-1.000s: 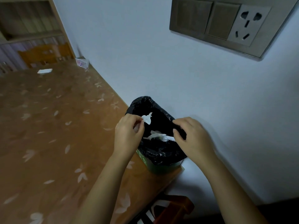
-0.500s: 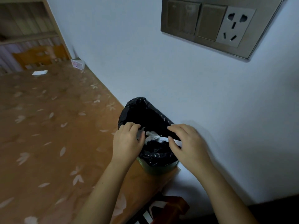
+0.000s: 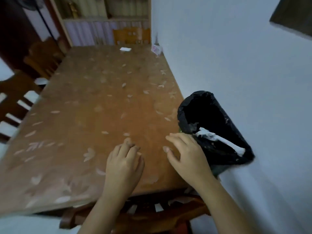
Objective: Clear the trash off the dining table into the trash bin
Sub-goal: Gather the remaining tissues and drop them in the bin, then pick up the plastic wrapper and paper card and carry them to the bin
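The trash bin (image 3: pixel 217 168) stands on the right edge of the dining table (image 3: pixel 94 107), close against the pale wall (image 3: pixel 236 65) and just short of the table's near corner. A black liner bag (image 3: pixel 226 125) is folded over its rim, flecked with pale crumbs. Its mouth is wide open, and a crumpled white paper strip (image 3: pixel 219 141) lies inside, slanting up to the rim on the near wall side.

Left of the bin the brown, leaf-patterned tabletop runs broad and open to its far end. The wall closes off the bin's right side.

The right hand (image 3: pixel 185 154) hovers just left of the bin, its back close to the liner. Its fingers are spread apart, the thumb is out, and it holds nothing. Further left, the left hand (image 3: pixel 124 163) hangs low over the table with fingers loosely curled and close together, also holding nothing. Whether its tips touch the surface cannot be told.

Well beyond the bin, a flat white paper scrap (image 3: pixel 125 49) lies at the far edge. A small pink-and-white packet (image 3: pixel 156 49) sits in the far corner by the wall.

Wooden chairs ring the table. One chair (image 3: pixel 135 215) is tucked under the near edge below the hands. A far chair (image 3: pixel 131 37) stands at the other end, and a slatted chair (image 3: pixel 15 102) on the long side opposite the bin.
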The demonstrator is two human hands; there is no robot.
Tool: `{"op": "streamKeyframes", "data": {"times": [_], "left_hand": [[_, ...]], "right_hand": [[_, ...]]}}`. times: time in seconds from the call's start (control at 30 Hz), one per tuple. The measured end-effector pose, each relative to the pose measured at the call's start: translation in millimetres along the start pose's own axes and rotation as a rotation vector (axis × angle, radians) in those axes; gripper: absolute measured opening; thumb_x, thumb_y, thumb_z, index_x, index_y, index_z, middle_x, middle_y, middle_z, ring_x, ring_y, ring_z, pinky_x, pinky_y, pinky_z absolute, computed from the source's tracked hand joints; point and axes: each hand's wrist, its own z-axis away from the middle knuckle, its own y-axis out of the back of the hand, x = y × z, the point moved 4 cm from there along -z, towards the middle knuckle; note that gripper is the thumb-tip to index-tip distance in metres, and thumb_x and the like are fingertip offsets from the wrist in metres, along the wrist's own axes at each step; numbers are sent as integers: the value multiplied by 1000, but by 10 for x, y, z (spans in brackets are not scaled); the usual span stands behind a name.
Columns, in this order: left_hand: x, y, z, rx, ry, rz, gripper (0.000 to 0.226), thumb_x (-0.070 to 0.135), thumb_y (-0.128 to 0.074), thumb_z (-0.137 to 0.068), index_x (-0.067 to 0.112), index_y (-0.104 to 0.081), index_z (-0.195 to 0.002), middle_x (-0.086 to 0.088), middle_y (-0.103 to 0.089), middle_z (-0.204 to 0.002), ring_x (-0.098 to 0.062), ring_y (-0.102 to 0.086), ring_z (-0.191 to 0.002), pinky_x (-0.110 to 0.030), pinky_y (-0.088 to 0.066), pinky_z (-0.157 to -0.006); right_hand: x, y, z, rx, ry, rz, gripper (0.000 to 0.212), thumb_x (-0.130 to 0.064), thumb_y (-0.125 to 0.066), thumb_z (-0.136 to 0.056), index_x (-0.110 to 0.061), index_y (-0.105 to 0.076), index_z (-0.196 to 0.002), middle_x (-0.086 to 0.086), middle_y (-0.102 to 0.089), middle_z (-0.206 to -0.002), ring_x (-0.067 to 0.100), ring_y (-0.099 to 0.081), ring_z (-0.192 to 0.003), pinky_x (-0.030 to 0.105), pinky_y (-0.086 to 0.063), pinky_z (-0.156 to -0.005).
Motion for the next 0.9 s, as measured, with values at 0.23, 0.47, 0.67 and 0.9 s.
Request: {"op": "streamKeyframes", "data": {"times": [0.23, 0.47, 0.67, 0.9], "left_hand": [[-650, 537, 939, 122, 327, -105, 31, 24, -46, -81, 4, -68, -90, -12, -68, -92, -33, -62, -79, -40, -50, -65], [-1244, 1116, 1902, 203, 589, -221, 32, 25, -46, -81, 5, -69, -91, -11, -69, -94, -31, -63, -85, -38, -49, -70], [-2004, 1707, 2753, 282, 740, -256, 33, 26, -45, -80, 5, -68, -90, -11, -69, -92, -30, -63, -83, -38, -49, -68], [-3013, 2502, 3808, 334, 855, -329, 33, 26, -45, -80, 5, -68, -90, -12, -68, -94, -32, -62, -84, -37, -47, -69]], "right_hand": [[-867, -648, 30, -215, 270, -88, 29, -22, -59, -83, -15, -61, -112, 3, -61, -116, 21, -50, -113, 31, -39, -89], [-1927, -1268, 330, -371, 472, -181, 30, -24, -54, -81, -14, -62, -108, 3, -62, -112, 21, -52, -110, 32, -35, -90], [-2995, -1870, 689, -427, 586, -208, 32, -27, -49, -79, -14, -63, -104, 2, -63, -105, 20, -55, -102, 30, -37, -86], [-4449, -2606, 1247, -529, 698, -269, 37, -32, -43, -79, -11, -65, -100, 6, -66, -100, 21, -60, -96, 34, -46, -84]]}}
